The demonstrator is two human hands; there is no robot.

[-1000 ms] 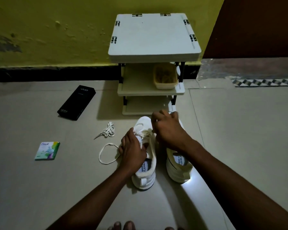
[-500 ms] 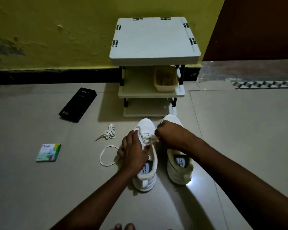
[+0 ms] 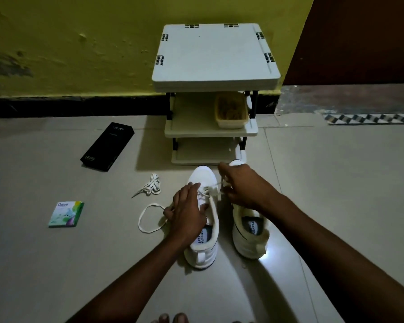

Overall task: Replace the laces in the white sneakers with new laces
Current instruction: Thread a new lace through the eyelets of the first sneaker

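Item: left sneaker (image 3: 203, 250), standing on the floor just beside the right sneaker (image 3: 250, 238). The right hand (image 3: 240, 187) is pinching the lace (image 3: 216, 184) taut; the left hand (image 3: 187, 213) is pressing the upper, its grip on the floor loop (image 3: 139, 221) indiscernible. Risks: the shoe sliding if pressure is easing; the lace slipping the pinch.

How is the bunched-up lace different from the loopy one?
The bunched lace lies folded small, alone; the loopy lace spreads in an open ring. No hand touches the bunched lace; the loopy lace runs to the left hand. Both are white and on the floor.
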